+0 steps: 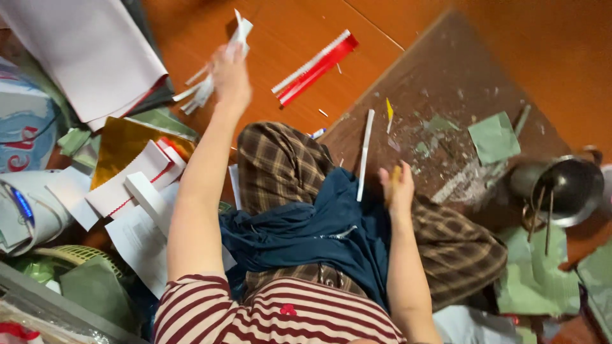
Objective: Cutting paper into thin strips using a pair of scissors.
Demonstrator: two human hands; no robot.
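A: What's biggest here?

B: The orange floor, then the dark board lying on it at upper right, littered with green scraps. One larger green paper square sits near the board's right edge.

A: And on the left?

B: A heap: a big white sheet at the top corner, a gold sheet below it, white folded papers edged in red, and a blue-and-white printed package at the far left edge.

A: Any open room?

B: Bare floor between the heap and the board, holding only a red-and-white strip.

A: The hands?

B: The left hand is raised over the floor, fingers closed on a bunch of white strips. The right hand hangs above the lap at the board's near edge; something yellow shows at its fingers, but blur hides whether it grips.

A: Anything else?

B: A steel pot at the right edge, and a white stick by the blue cloth.
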